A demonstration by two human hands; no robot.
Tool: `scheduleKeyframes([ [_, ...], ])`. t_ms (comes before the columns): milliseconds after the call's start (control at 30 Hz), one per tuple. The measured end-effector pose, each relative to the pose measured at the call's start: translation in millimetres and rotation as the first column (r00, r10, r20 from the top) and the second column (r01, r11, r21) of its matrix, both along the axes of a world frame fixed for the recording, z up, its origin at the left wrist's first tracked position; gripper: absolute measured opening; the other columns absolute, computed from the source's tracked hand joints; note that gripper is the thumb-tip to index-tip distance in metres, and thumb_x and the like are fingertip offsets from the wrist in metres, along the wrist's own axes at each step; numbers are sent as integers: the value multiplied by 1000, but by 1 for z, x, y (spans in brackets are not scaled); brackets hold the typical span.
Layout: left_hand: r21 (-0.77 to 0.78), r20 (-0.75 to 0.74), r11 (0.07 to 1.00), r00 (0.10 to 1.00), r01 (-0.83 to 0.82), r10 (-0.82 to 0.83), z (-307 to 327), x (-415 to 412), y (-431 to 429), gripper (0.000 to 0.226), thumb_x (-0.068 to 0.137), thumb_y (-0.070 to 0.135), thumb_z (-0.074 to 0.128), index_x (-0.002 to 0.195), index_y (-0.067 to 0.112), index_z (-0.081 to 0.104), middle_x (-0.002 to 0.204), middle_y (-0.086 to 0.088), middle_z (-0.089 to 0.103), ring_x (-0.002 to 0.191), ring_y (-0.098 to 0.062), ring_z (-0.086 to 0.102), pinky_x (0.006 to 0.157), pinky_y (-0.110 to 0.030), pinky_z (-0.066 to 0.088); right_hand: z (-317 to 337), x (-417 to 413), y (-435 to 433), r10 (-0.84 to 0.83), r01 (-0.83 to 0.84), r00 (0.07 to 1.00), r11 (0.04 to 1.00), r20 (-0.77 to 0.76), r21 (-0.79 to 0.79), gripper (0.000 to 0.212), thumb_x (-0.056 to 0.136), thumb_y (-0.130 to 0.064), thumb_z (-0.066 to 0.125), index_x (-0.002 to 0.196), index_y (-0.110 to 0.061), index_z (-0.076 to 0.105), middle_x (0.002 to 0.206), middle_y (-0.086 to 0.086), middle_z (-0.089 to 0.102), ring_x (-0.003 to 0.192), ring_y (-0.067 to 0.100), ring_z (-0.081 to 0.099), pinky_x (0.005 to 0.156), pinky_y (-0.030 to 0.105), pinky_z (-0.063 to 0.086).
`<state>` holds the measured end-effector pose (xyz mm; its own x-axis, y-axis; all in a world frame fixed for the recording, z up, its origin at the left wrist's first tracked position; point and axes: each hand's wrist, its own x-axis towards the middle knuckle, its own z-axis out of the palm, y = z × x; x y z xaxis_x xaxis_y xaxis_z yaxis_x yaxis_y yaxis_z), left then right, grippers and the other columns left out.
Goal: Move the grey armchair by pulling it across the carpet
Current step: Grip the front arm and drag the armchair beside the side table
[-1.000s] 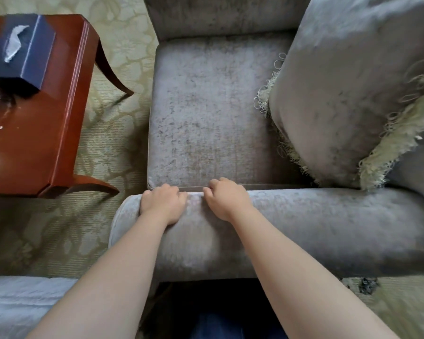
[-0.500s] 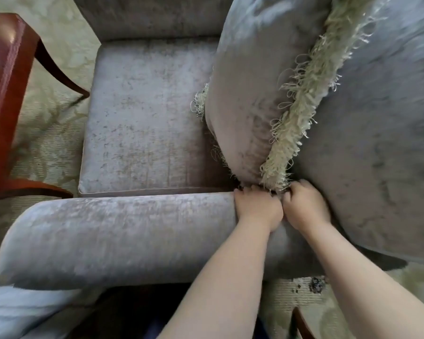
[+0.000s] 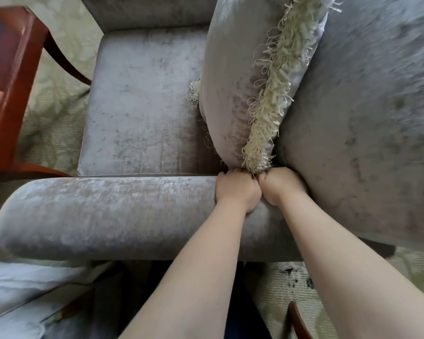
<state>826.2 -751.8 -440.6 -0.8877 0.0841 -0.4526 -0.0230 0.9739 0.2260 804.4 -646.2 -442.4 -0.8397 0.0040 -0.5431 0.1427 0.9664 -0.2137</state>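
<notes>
Most of the floor on show is pale green patterned carpet (image 3: 59, 104), and the grey armchair (image 3: 142, 113) stands on it, filling the middle and right of the head view. Its near armrest (image 3: 103, 216) runs like a thick roll across the lower half, with the flat seat behind it and the tall backrest (image 3: 365, 143) rising at the right. A grey throw cushion (image 3: 228, 81) stands on edge on the seat, leaning against the backrest, and its cream fringe (image 3: 277, 81) trails down into the corner where armrest and back meet.

To the left, just beside the chair's front, stands a red-brown wooden surface (image 3: 10, 94) on curved legs, with something dark blue on top (cut off by the frame, so I can't say what it is). Some pale fabric (image 3: 15, 289) lies bunched at the lower left, close against the armrest.

Both bare arms reach forward from below. The left hand (image 3: 236, 189) and right hand (image 3: 279, 184) sit knuckle to knuckle at the back end of the armrest, each with its fingers curled over the inner edge and clamped onto the upholstery, the fingertips hidden under the fringe. A small dark stain (image 3: 294, 277) marks the carpet beneath the right forearm.
</notes>
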Motion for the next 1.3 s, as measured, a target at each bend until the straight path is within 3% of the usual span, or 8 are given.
scheduleKeyframes([
  [300,-22,37,995,995,97,-97,0,29,-9,38,94,28,31,101,10,63,109,-13,64,99,-31,57,75,-36,29,5,37,-6,-65,65,998,998,1,2,39,88,-30,39,102,-7,67,109,19,65,96,36,60,68,28,38],
  [433,-23,13,996,996,86,-85,0,31,-6,38,93,26,32,107,9,62,113,-15,61,103,-31,54,83,-38,34,9,42,-7,34,-34,999,999,-31,-1,37,92,-19,35,105,-2,66,115,22,62,103,35,58,77,32,43],
  [700,-68,9,995,997,74,-74,-4,29,-7,42,96,33,29,116,11,59,119,-14,59,108,-31,52,94,-42,31,11,40,-9,165,-162,985,986,-60,48,34,91,-15,39,105,-4,68,112,19,65,100,34,61,77,34,47],
  [1067,-67,64,986,987,154,-150,1,36,-10,39,93,28,28,105,13,63,111,-9,64,101,-28,56,79,-37,32,9,49,-6,6,-8,999,998,33,69,40,91,-30,36,105,-6,66,114,20,63,100,37,59,69,29,36],
  [1233,-32,95,990,986,140,-137,5,35,-13,43,96,29,25,119,10,56,124,-14,56,111,-30,51,89,-39,33,12,48,-8,1,-8,996,997,92,79,43,94,-32,31,113,-8,62,123,18,57,108,35,55,75,32,39],
  [1300,21,101,988,983,150,-151,6,36,-22,45,97,34,25,122,9,53,127,-15,53,115,-30,47,93,-41,32,17,44,-16,-39,18,991,987,130,159,45,94,-35,29,121,-14,58,129,13,55,113,32,54,80,33,41],
])
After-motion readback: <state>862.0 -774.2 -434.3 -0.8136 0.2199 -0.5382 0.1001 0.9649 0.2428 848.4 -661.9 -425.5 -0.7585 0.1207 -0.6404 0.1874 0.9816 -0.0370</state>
